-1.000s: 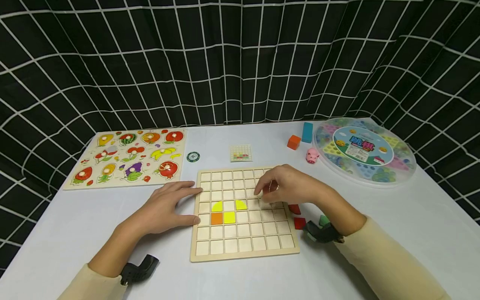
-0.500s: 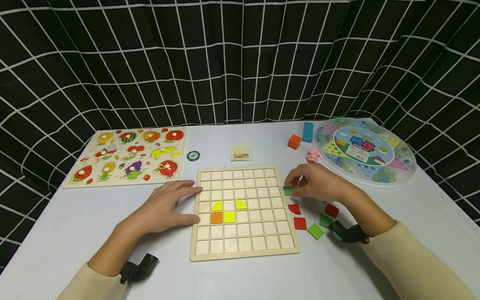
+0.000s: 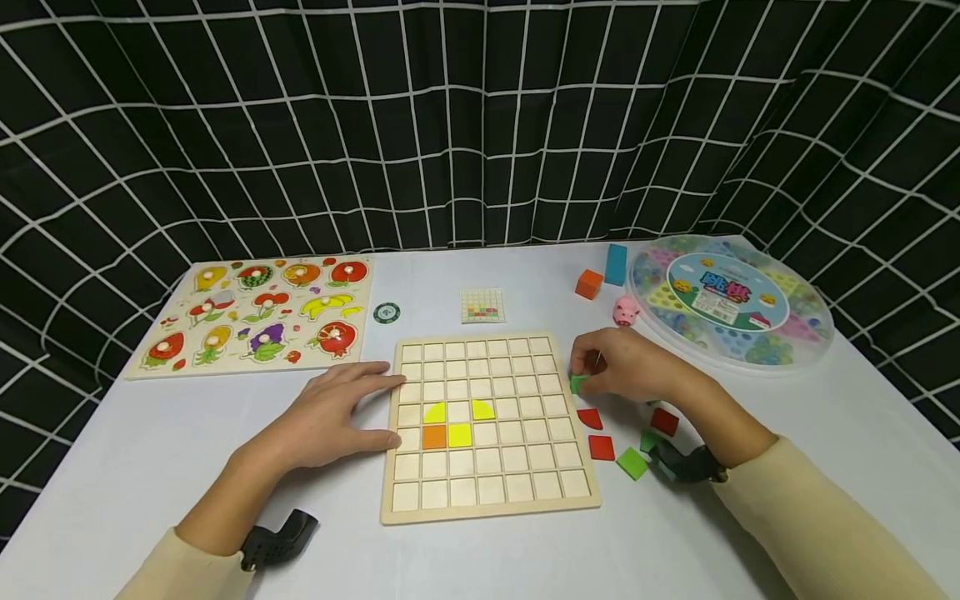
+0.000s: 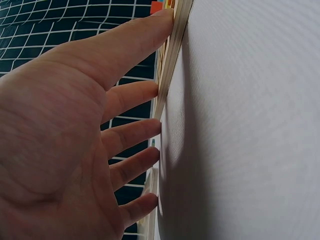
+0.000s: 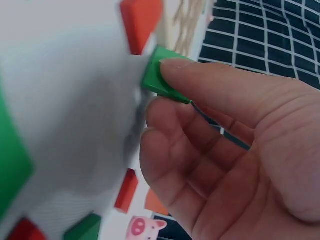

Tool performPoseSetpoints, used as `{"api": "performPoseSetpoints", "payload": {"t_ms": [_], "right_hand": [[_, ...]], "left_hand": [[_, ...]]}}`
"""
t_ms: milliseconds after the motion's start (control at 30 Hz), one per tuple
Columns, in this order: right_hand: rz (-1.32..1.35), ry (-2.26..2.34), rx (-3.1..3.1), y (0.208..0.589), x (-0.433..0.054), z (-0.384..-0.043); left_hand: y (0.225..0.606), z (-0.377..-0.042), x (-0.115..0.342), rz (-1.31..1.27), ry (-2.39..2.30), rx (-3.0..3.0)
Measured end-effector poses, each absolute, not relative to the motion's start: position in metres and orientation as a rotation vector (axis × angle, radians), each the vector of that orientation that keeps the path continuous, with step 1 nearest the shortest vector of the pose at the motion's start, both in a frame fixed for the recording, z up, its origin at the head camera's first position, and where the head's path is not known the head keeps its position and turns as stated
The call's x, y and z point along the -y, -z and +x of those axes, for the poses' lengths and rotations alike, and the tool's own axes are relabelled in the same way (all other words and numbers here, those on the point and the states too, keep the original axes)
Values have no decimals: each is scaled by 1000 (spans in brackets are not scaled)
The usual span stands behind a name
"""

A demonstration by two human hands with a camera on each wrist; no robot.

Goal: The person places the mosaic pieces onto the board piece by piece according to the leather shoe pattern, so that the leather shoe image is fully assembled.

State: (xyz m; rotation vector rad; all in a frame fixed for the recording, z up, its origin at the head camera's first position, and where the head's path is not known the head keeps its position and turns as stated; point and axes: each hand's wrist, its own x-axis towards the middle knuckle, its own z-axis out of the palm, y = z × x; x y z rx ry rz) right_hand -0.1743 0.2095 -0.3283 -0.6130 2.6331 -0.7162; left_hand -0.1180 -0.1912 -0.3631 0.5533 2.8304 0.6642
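Note:
The wooden grid board lies flat on the white table. Two yellow quarter-round tiles, an orange square tile and a yellow square tile sit in its cells. Along the board's left edge, my left hand touches the frame with thumb and fingertips, fingers extended. My right hand is just off the board's right edge and pinches a green square tile; in the right wrist view the thumb presses its face. Nearer me lie a red quarter-round tile, a red square tile and a green one.
More red and green tiles lie by the right wrist, partly hidden. Behind the board are a small pattern card and a round chip. A fruit puzzle stands left; a pink pig, blocks and a round game box are right.
My right hand has moved right, from above the board to the green square tile beside it, which it now pinches. The left hand stays at the board's edge.

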Motion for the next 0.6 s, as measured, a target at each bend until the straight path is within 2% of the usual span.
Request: {"api": "performPoseSetpoints", "payload": {"t_ms": [300, 600], "right_hand": [[-670, 876, -2629, 314, -194, -172], [-696, 1043, -2440, 301, -146, -158]], "left_hand": [[362, -118, 190, 535, -659, -2840], [363, -118, 190, 552, -662, -2836]]}}
